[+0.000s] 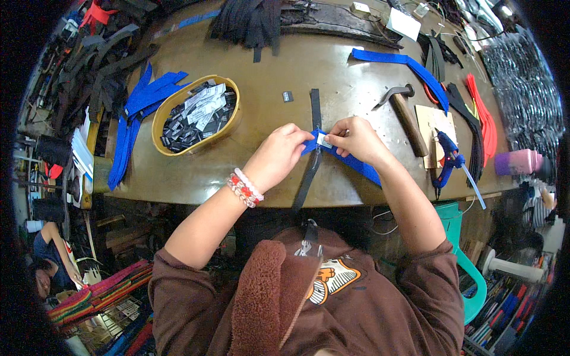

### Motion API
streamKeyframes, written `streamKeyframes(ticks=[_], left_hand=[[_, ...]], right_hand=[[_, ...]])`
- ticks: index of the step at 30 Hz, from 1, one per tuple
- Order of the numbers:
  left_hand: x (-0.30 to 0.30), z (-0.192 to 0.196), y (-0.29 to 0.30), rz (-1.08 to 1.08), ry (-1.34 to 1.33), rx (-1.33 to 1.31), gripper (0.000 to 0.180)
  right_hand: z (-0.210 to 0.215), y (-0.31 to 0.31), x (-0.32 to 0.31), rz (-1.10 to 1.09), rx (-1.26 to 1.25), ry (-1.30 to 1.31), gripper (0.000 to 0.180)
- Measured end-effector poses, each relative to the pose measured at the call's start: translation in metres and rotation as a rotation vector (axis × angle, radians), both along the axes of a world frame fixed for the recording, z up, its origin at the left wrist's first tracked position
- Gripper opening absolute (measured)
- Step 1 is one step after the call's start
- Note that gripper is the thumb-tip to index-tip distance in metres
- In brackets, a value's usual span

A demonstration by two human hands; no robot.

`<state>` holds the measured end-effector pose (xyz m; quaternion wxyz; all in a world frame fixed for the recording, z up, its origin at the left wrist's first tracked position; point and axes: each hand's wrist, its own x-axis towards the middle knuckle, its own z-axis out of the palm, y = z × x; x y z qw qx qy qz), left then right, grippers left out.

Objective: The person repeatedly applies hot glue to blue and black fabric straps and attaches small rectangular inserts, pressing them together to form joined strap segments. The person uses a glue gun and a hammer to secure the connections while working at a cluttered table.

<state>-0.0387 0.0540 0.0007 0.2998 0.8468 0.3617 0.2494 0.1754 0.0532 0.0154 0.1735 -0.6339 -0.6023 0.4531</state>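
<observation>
Two hands, left hand (pixel 278 155) and right hand (pixel 354 140), are pinching a small white label (pixel 324 140) onto a blue strap (pixel 350 161) crossing the black strap (pixel 312 154). Left of the black strap, a yellow bowl (pixel 230 89) is holding many labels, so plenty seems left.

Hands cover the work at a crowded worktop

The small label (pixel 324 140) is half hidden by fingers; the blue strap (pixel 356 163) passes under the right hand (pixel 356 141); the black strap (pixel 309 178) drops past the worktop (pixel 267 65) edge.

Small white label (pixel 324 140) between both hands; black-and-white labels (pixel 196 115) in yellow bowl (pixel 233 89).
</observation>
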Motion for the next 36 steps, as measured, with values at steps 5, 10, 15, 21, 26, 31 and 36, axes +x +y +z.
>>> streamKeyframes(ticks=[5,10,15,21,26,31,36], left_hand=[[0.004,-0.006,-0.006,-0.056,0.154,0.244,0.030],[0.006,-0.001,-0.005,-0.078,0.198,0.269,0.030],[0.010,0.004,-0.007,-0.057,0.202,0.279,0.029],[0.017,0.002,0.013,-0.217,0.006,0.192,0.024],[0.026,0.001,0.068,-0.013,-0.134,-0.657,0.010],[0.033,0.004,0.072,-0.039,0.014,-0.591,0.016],[0.035,0.009,0.078,-0.103,0.050,-0.480,0.018]], right_hand=[[-0.004,-0.005,-0.010,0.072,0.169,-0.264,0.022],[-0.003,-0.031,-0.013,0.105,0.621,-0.432,0.018],[-0.027,-0.047,0.005,0.371,1.021,-0.420,0.022],[-0.041,-0.048,0.011,0.399,0.976,-0.421,0.022],[-0.032,-0.047,0.008,0.410,1.000,-0.468,0.020],[-0.042,-0.050,0.011,0.357,0.977,-0.402,0.020],[-0.023,-0.040,-0.002,0.381,1.130,-0.520,0.024]])
